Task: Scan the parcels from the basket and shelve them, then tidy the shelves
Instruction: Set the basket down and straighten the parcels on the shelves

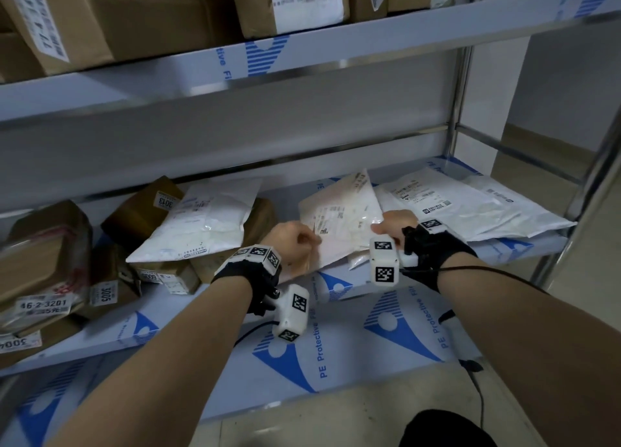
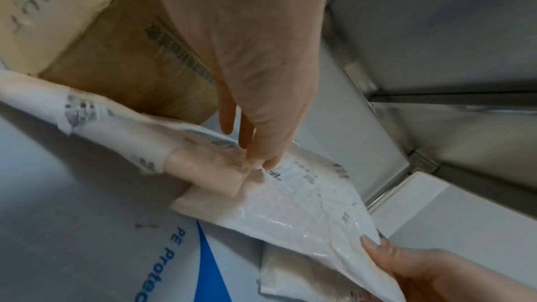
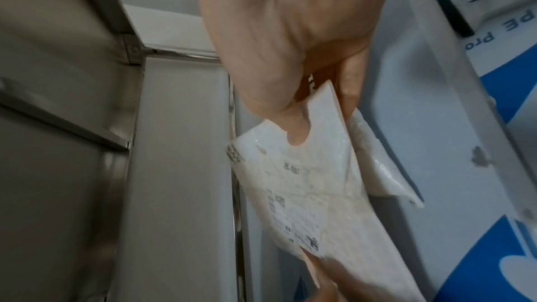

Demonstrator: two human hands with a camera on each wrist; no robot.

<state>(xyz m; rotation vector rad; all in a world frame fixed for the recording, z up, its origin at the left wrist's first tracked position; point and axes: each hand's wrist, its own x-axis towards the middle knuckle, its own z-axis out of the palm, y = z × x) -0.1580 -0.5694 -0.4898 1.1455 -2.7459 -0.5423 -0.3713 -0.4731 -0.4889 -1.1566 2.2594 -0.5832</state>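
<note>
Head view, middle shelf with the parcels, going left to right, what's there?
Taped brown box → brown box labelled 3013 → white mailer on the boxes → left hand → white mailer held in both hands → right hand → large white mailers.

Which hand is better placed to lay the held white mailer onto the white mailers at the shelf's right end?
Right, probably. The right hand pinches the white mailer on the edge nearest that pile of mailers; the left hand grips the far edge, beside the cardboard boxes.

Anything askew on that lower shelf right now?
Yes. The white mailer on the left lies tilted across brown boxes instead of flat. Both hands hold another mailer, angled off the shelf.
</note>
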